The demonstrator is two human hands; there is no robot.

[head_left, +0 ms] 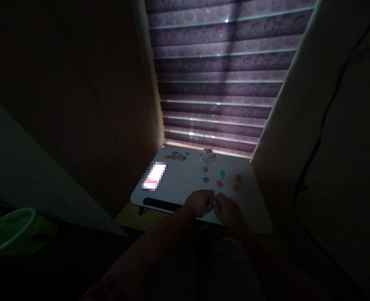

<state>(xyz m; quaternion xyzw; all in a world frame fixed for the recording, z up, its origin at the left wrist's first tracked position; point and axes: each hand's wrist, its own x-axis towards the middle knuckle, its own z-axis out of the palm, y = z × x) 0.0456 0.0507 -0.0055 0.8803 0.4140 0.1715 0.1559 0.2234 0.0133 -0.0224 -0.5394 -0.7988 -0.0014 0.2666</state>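
the left hand (200, 202) and right hand (229, 211) met over the near edge of the white table (178, 179), pinching a small greenish piece (214, 202) between them. coloured rings (175, 156) lay clustered far left.

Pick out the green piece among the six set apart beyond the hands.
Far row's middle piece, between the blue one and the pink one; the other five aren't green.

This looks like a home: a dim, narrow nook between plain walls (287, 154). A pleated, patterned purple window shade (222, 73) fills the far end, lit from behind, and a small white desk (180, 177) stands right below it. A green plastic tub (44, 230) at the left and a loose dark cable (320, 129) on the right look domestic too.
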